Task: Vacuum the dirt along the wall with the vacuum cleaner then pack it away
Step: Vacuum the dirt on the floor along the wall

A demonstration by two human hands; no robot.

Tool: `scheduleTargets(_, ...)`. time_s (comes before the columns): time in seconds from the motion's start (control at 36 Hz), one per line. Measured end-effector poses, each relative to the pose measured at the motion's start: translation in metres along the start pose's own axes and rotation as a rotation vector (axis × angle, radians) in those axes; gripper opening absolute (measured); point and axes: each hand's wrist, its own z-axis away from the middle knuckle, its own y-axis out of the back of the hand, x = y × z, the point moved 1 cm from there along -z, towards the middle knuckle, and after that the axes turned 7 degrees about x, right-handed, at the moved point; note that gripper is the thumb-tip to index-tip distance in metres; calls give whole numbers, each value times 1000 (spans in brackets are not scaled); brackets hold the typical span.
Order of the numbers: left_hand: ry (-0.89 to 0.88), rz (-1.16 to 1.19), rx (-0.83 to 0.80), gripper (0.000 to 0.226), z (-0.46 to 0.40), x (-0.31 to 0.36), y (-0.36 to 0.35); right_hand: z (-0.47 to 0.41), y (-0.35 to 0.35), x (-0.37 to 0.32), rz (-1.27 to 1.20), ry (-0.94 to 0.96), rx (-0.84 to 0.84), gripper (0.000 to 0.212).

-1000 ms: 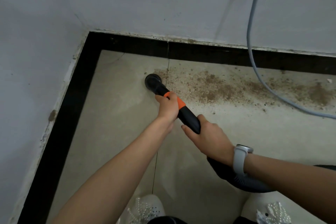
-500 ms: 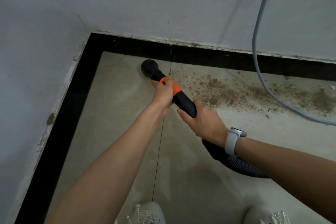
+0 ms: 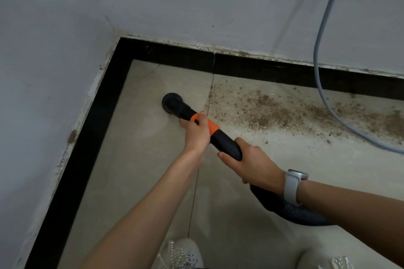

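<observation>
Both hands grip vacuum wand [image 3: 220, 141]: left hand [image 3: 196, 135] on orange band, right hand [image 3: 254, 165] behind. Round nozzle [image 3: 171, 102] on floor [image 3: 140, 159] nr corner; dirt [image 3: 273, 111] along wall [image 3: 218, 6] to its right.

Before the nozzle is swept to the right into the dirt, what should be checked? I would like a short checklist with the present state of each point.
1. Left hand grips the wand at the orange band: ok.
2. Right hand grips the wand's rear end, where the hose begins: ok.
3. Nozzle is down at the floor: seems so, contact cannot tell.
4. Dirt lies right of the nozzle, still unswept: ok, the sweep has a target.
5. Cable lies across the dirt path: not ok, the nozzle could catch it.
6. Suction is running: cannot tell.
</observation>
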Motion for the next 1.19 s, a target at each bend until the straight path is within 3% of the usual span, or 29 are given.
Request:
scheduleTargets(0.19, -62, 101, -38, 57, 13, -7, 9, 8, 0, 3, -30, -8, -4, 33)
scheduleTargets(0.39, 69, 173, -182, 50, 13, -13, 16, -3, 20, 16, -189, -43, -12, 30)
scheduleTargets(0.5, 110, 162, -145, 38, 13, -17, 23, -7, 22, 19, -189, -38, 3, 29)
scheduleTargets(0.61, 48, 2, 110, 25, -1, -32, 49, -4, 23, 19, -199, -24, -34, 28)
scheduleTargets(0.72, -29, -260, 349, 33, -15, -53, 87, 6, 28, 22, -103, -7, -178, 26)
scheduleTargets(0.89, -82, -717, 346, 48, -15, -85, 118, 14, 32, 37, 78, -3, -244, 31)
scheduleTargets(1.0, -152, -756, 319, 56, -7, -90, 113, 6, 29, 36, 175, 31, -272, 33)
scheduleTargets(1.08, -368, -690, 323, 76, -1, -81, 107, 1, 27, 39, 157, 43, -313, 34)
scheduleTargets(1.19, -865, -1001, 186, 97, -9, -63, 103, -4, 36, 45, 112, 56, -352, 27)
